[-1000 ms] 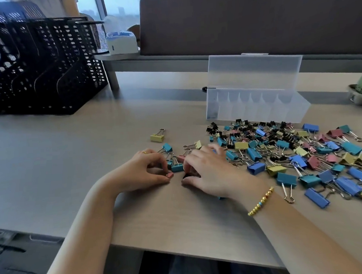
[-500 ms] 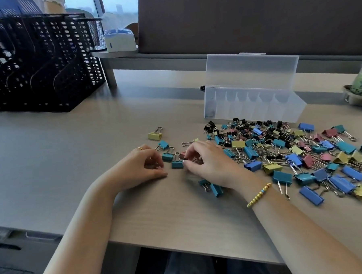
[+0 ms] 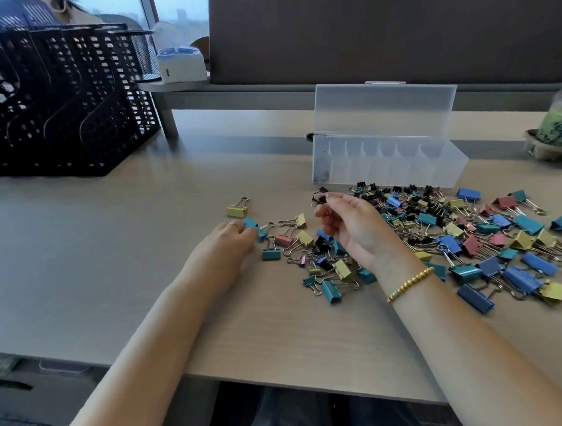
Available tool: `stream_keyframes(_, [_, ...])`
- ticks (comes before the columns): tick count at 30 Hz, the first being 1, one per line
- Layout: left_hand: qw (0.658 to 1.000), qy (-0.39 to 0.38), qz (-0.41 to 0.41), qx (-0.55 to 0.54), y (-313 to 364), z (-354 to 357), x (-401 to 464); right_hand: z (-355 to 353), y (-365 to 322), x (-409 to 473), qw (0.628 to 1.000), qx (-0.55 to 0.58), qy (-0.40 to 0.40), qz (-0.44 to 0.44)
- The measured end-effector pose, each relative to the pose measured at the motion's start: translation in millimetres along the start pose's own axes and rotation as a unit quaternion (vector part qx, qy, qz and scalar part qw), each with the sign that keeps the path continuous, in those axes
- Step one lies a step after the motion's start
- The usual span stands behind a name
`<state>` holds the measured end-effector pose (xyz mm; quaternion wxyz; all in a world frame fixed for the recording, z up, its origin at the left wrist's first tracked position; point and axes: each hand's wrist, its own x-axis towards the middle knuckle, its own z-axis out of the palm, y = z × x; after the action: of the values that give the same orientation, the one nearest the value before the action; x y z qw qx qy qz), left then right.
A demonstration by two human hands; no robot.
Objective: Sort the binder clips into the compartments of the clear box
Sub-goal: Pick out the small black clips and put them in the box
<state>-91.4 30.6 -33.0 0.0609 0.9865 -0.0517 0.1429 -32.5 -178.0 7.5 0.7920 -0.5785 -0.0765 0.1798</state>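
A pile of coloured binder clips [image 3: 453, 226] spreads over the table's right half: blue, teal, yellow, pink and black. The clear box [image 3: 391, 169] stands behind the pile with its lid [image 3: 385, 108] upright. Something dark shows in its leftmost compartment. My right hand [image 3: 352, 232] is raised over the pile's left end and pinches a small black clip [image 3: 320, 198] between thumb and forefinger. My left hand [image 3: 226, 245] lies on the table with curled fingers hiding the palm. Its fingertips are against a teal clip [image 3: 251, 222].
A black mesh file rack [image 3: 55, 101] stands at the back left, with a white device [image 3: 182, 66] on a shelf behind it. A green drink cup [image 3: 560, 125] sits at the far right. A dark partition [image 3: 393, 27] closes off the back.
My right hand has risen from the table and moved toward the box with a black clip pinched in it. My left hand has slid slightly forward among the left-hand clips.
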Motion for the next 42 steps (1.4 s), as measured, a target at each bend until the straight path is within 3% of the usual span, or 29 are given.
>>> stream_keyframes(3, [0.997, 0.013, -0.061, -0.035, 3, 3, 4, -5, 1, 3, 0.997, 0.062, 0.009, 0.033])
stream_keyframes(5, [0.958, 0.086, -0.181, -0.203, 6, -3, 6, -9, -1, 4, 0.992, 0.112, 0.02, 0.053])
stream_keyframes(6, [0.9, 0.113, -0.25, -0.338, 7, -7, 9, -11, -3, 4, 0.989, 0.134, 0.023, 0.062])
stream_keyframes(7, [0.803, 0.127, -0.311, -0.492, 10, -13, 13, -13, -5, 4, 0.985, 0.155, 0.024, 0.069])
stream_keyframes(8, [0.685, 0.119, -0.352, -0.626, 15, -17, 18, -15, -6, 5, 0.982, 0.172, 0.023, 0.077])
stream_keyframes(9, [0.579, 0.093, -0.365, -0.723, 21, -21, 21, -16, -8, 5, 0.979, 0.183, 0.02, 0.086])
stream_keyframes(10, [0.512, 0.052, -0.363, -0.777, 28, -22, 24, -17, -10, 5, 0.978, 0.186, 0.014, 0.093])
stream_keyframes(11, [0.496, 0.004, -0.346, -0.796, 35, -22, 26, -19, -11, 4, 0.979, 0.181, 0.004, 0.097])
stream_keyframes(12, [0.518, -0.036, -0.318, -0.793, 43, -21, 30, -20, -12, 4, 0.981, 0.164, -0.009, 0.1])
stream_keyframes(13, [0.564, -0.063, -0.286, -0.772, 51, -19, 33, -22, -14, 3, 0.986, 0.127, -0.024, 0.102])
stream_keyframes(15, [0.7, -0.087, -0.22, -0.674, 65, -20, 39, -22, -16, -1, 0.992, -0.078, -0.047, 0.088])
stream_keyframes(16, [0.765, -0.084, -0.186, -0.611, 69, -22, 42, -20, -17, -4, 0.967, -0.24, -0.056, 0.067])
stream_keyframes(18, [0.849, -0.07, -0.133, -0.507, 74, -24, 45, -15, -17, -10, 0.864, -0.496, -0.083, 0.028])
stream_keyframes(19, [0.878, -0.061, -0.107, -0.463, 74, -23, 45, -11, -17, -12, 0.823, -0.558, -0.105, 0.019])
stream_keyframes(21, [0.924, -0.05, -0.062, -0.374, 72, -17, 39, -7, -16, -17, 0.777, -0.614, -0.138, 0.022])
stream_keyframes(25, [0.96, -0.061, -0.04, -0.271, 65, -12, 28, -11, -22, -21, 0.735, -0.663, -0.141, 0.033])
stream_keyframes(32, [0.979, -0.121, 0.004, -0.164, 56, -20, 27, -27, -29, -20, 0.754, -0.641, -0.142, 0.018])
stream_keyframes(42, [0.986, -0.137, 0.001, -0.093, 61, -21, 27, -22, -19, -20, 0.72, -0.683, -0.122, 0.014])
